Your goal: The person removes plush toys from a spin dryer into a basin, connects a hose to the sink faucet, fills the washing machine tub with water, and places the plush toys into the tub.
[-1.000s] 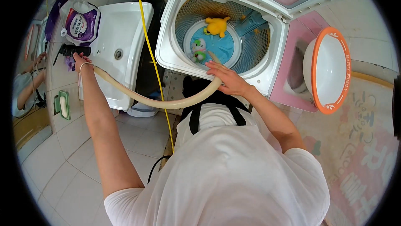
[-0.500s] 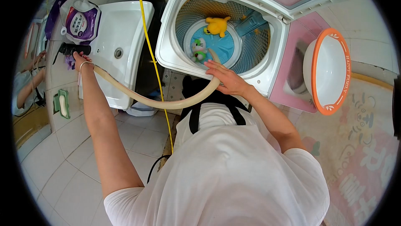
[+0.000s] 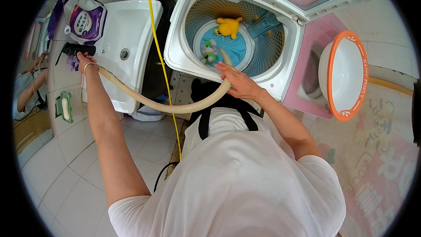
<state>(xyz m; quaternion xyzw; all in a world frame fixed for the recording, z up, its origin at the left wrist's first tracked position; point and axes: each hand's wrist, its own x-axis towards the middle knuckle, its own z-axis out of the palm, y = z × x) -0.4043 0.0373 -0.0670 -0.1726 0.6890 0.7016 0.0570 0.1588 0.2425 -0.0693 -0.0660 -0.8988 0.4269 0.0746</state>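
Note:
My left hand (image 3: 87, 60) is closed around something at the sink's left edge, beside the black faucet (image 3: 79, 50); one end of the beige hose (image 3: 175, 108) is by this hand. The hose curves across to the washing machine (image 3: 175, 48). My right hand (image 3: 237, 81) is closed on the hose at the front rim of the open tub, and the hose end points inside. In the tub lie a yellow plush toy (image 3: 228, 27) and a green and white plush toy (image 3: 209, 53) on the blue bottom.
A white sink (image 3: 136, 26) holds a purple detergent bag (image 3: 83, 20) at its left. A yellow cord (image 3: 160, 57) hangs between sink and machine. An orange-rimmed basin (image 3: 346, 77) stands at right. A green soap dish (image 3: 66, 107) is at left.
The green and white toy has shifted slightly in the tub. Both hands and the hose are almost where they were.

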